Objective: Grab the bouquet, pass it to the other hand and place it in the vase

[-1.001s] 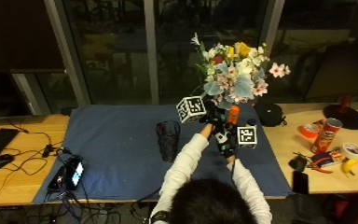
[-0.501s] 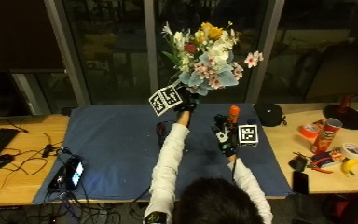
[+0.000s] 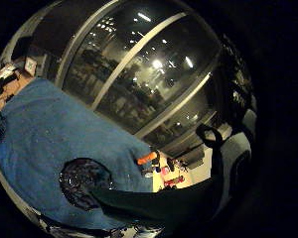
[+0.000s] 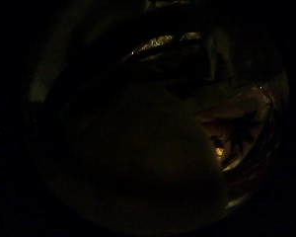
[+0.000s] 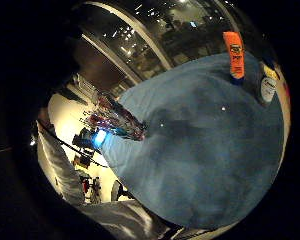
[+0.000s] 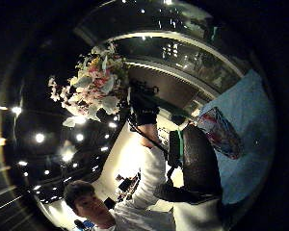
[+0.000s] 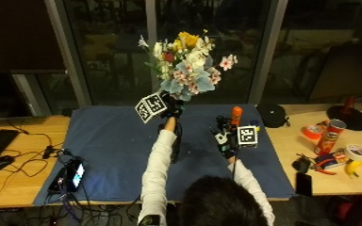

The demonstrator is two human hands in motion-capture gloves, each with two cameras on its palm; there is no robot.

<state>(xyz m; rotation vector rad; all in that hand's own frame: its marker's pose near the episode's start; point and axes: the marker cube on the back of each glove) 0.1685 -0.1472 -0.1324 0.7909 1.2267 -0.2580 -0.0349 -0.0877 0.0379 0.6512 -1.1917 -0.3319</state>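
Dark windows rise behind a blue-clothed table [image 7: 112,141]. A mixed silk-flower bouquet [image 7: 184,61] is gripped aloft by the left hand [image 7: 171,107]; top-heavy, soft blooms suggest holding the stems. Rightward, the right hand [image 7: 225,139] rests uncurled, empty.

One mixed bouquet of pale and yellow flowers [image 7: 184,61], upper centre; two black-gloved hands; one orange bottle [image 7: 236,114]; one red crisp tube [image 7: 329,136], right; one yellow banana [image 7: 354,168]; two tape rolls.

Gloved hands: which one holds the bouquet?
The left hand, raised high, grips the bouquet; the right hand hangs low over the blue cloth.
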